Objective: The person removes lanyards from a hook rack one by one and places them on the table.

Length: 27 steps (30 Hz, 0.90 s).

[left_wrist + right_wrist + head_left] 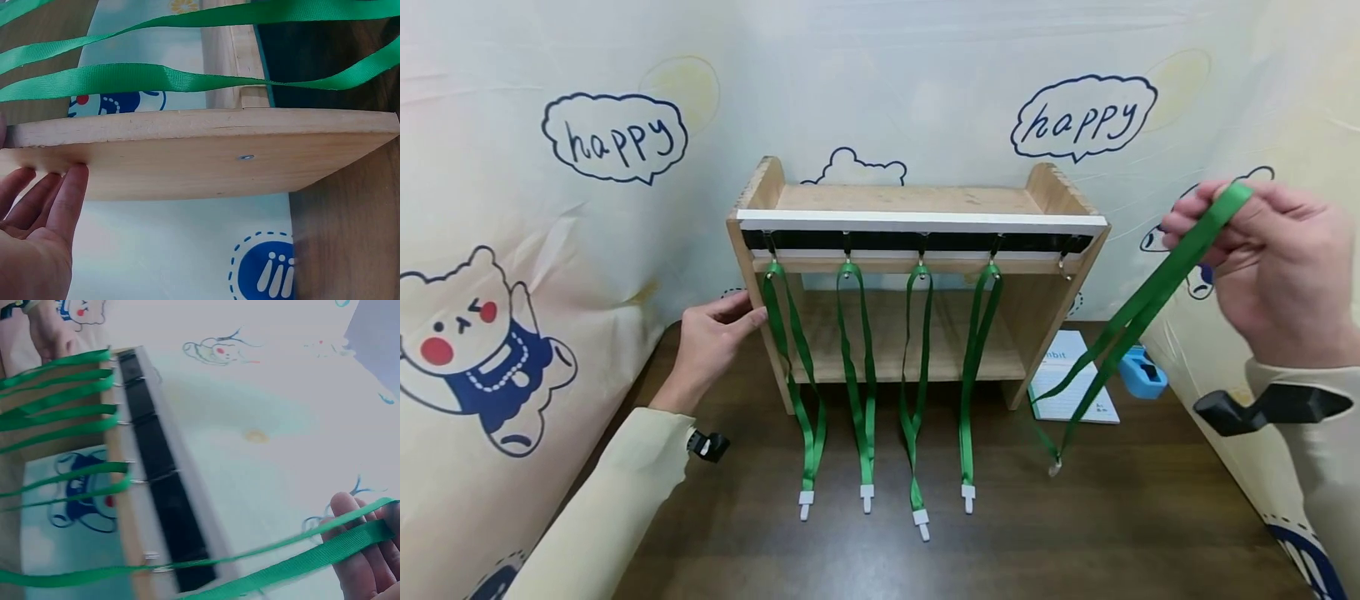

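Note:
My right hand (1288, 258) pinches the looped top of a green lanyard (1138, 315), raised to the right of a small wooden shelf (1078, 193). The lanyard's two straps slant down to the left, ending in a small clip (1055, 468). With thumb at the front edge and fingers on the outer face, my left hand (711, 343) holds the shelf's left side panel (169, 156). Several more green lanyards (973, 358) hang from hooks along the shelf's black strip (883, 242), white clips downward. The rightmost hook (1064, 265) carries no lanyard.
A white notepad (1067, 383) lies on the dark wooden table (715, 517) by the shelf's right foot. Beside it sits a blue object (1142, 375). A printed cloth (880, 75) rises behind the shelf and along both sides.

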Motion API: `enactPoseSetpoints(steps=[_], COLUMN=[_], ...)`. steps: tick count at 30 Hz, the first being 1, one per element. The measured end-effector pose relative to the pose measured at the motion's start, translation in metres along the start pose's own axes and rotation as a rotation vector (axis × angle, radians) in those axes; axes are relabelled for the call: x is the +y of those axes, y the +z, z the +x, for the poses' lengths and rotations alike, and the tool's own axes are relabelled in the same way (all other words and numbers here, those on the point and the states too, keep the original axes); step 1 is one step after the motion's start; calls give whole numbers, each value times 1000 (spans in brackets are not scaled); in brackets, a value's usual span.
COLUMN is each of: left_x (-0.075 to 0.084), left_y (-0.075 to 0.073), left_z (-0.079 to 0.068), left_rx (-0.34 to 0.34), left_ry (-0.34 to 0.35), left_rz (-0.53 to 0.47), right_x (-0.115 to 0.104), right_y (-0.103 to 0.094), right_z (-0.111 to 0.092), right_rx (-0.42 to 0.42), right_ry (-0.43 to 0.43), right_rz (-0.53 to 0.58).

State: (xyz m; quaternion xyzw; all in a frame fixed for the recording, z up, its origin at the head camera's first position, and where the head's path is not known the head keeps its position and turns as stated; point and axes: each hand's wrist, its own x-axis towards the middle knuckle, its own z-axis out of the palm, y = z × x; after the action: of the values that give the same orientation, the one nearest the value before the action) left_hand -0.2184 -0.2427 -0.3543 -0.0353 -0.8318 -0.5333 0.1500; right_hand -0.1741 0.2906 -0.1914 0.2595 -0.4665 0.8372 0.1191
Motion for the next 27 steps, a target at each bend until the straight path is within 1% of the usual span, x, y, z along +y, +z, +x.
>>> enactPoseSetpoints(steps=[3,8,10,15,17,20,22,23,27], left_x=[-1,-2,-2,-4,-5,-4,-3,-3,-2], left_y=[0,0,0,0,1,1,2,2,2], left_z=[0,1,1,2,3,3,3,3,3], left_rx=[-2,4,7,15,17,15,11,10,8], left_ry=[10,26,28,33,33,29,28,30,37], left_rz=[-14,-5,4,2,-3,-2,1,4,9], right_x=[-10,-15,-17,-21,-20,-17,-13,-11,1], right_y=[2,0,-3,-9,-12,-18,-25,-29,-46], right_z=[6,10,9,9,8,4,-1,-5,-21], right_rx=[9,59,77,108,99,69,38,36,58], right_ry=[-62,-188,-205,-173,-169,-173,-136,-114,55], right_rz=[-25,-91,-97,-83,-85,-131,-126,-134,-115])
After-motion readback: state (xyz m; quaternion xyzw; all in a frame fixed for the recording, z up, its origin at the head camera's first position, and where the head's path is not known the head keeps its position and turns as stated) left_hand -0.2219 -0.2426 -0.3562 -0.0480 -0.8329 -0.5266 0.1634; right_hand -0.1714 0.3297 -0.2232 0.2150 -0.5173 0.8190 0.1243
